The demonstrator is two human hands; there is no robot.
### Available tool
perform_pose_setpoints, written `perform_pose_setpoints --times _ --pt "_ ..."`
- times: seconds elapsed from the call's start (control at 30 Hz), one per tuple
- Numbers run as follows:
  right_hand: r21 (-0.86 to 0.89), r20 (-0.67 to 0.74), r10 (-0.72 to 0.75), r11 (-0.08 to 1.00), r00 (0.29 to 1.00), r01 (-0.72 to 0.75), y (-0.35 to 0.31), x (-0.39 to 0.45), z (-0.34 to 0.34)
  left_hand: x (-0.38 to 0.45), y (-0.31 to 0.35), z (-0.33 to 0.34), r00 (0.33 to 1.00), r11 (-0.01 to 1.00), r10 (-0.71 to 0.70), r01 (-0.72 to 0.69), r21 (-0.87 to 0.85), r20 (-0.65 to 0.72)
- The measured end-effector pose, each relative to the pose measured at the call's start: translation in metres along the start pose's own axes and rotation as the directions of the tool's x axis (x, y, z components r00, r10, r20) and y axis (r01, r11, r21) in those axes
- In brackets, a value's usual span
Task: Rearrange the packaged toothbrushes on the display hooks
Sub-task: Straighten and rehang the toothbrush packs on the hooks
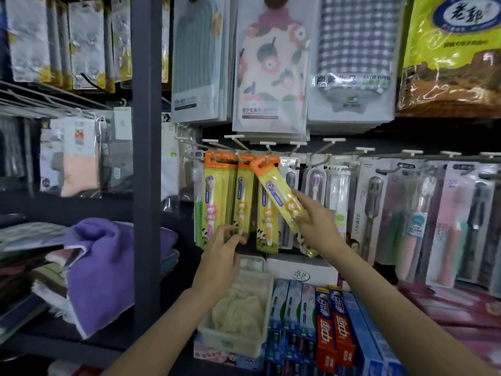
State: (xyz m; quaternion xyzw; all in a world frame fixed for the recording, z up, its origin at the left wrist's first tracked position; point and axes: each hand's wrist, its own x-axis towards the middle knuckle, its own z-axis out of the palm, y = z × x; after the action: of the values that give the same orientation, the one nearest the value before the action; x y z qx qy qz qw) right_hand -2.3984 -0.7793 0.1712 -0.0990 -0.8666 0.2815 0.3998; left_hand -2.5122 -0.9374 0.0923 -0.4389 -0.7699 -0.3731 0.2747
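Your right hand point(315, 223) fingers pinch a tilted pack point(282, 196), not yet hooked; left hand point(222, 248) fingers pinch a hung pack point(242, 196); rest hang

Tilted yellow-and-orange toothbrush pack point(282, 196): glossy clear plastic blister over printed card; same finish on hanging yellow packs with orange headers point(241, 196); white display hooks point(234, 138): smooth, matt, plastic-looking tips; folded purple towel point(100, 267): soft cloth, napped, matt; dark grey upright shelf post point(146, 131): smooth, matt, painted-metal look; red and blue toothpaste boxes point(333, 332): printed cardboard, slight sheen; white slatted basket point(238, 340): matt plastic; yellow bag at upper right point(452, 50): shiny, crinkled film.
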Motion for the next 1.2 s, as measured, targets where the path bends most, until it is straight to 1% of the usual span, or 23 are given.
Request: perform_pose_setpoints --times 0.1,0.2,0.37,0.53,0.67,0.8,0.93,1.07,1.2 --pt "0.179 -0.081 0.119 0.978 0.990 -0.103 -0.004 -0.001 0.014 -0.002 -0.003 -0.003 1.000 1.000 0.006 -0.006 0.017 -0.002" --pt "0.256 -0.060 0.192 0.952 0.980 -0.171 0.002 -0.009 0.036 -0.001 -0.003 -0.004 0.999 0.999 -0.035 0.035 -0.003 -0.003" --pt "0.212 -0.035 0.230 0.953 0.973 -0.218 0.015 -0.008 0.045 0.011 0.003 0.004 0.997 0.995 -0.070 0.067 -0.080 -0.035" --pt "0.063 -0.019 0.279 0.959 0.960 -0.277 0.036 0.001 0.030 0.027 0.014 0.022 0.991 0.981 -0.134 0.131 -0.144 -0.017" --pt "-0.022 0.006 0.267 0.963 0.964 -0.267 0.043 0.016 0.027 0.041 0.028 0.038 0.964 0.937 -0.264 0.267 -0.227 0.043" --pt "-0.005 0.002 0.305 0.952 0.952 -0.305 0.047 0.027 0.031 0.053 0.038 0.053 0.916 0.886 -0.401 0.391 -0.250 0.013" --pt "0.049 0.010 0.405 0.913 0.914 -0.405 0.048 0.040 0.039 0.054 0.036 0.051 0.907 0.887 -0.421 0.414 -0.207 0.009" --pt "0.078 -0.008 0.420 0.905 0.907 -0.419 0.048 0.052 0.057 0.055 0.023 0.044 0.909 0.901 -0.417 0.416 -0.125 0.021" --pt "0.090 -0.115 0.431 0.902 0.895 -0.423 0.050 0.057 0.071 0.054 0.017 0.035 0.924 0.924 -0.380 0.382 -0.031 0.050"
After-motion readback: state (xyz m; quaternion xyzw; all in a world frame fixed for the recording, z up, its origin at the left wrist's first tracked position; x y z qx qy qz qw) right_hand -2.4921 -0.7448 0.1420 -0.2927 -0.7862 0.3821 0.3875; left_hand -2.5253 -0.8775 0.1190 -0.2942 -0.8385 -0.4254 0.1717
